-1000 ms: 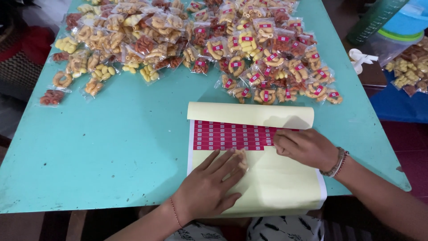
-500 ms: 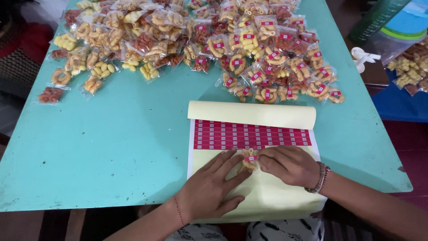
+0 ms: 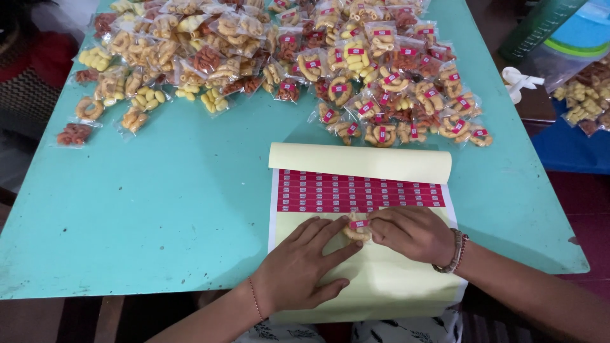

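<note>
A pale yellow sticker sheet (image 3: 375,279) lies on the turquoise table (image 3: 159,209), its top curled back, with rows of small red stickers (image 3: 356,194) across it. My right hand (image 3: 410,232) pinches a small clear packet of yellow ring snacks (image 3: 357,228) that bears a red sticker. My left hand (image 3: 298,267) lies on the sheet with its fingers spread, and its fingertips touch the same packet from the left.
Several stickered snack packets (image 3: 387,82) are heaped at the table's far right. More packets (image 3: 152,57) without stickers lie at the far left. A bag of snacks (image 3: 584,95) sits on a blue surface to the right, beside a white clip (image 3: 518,79).
My right hand slid left from the sticker rows to the sheet's middle. A snack packet now sits between both hands with a red sticker on it.
</note>
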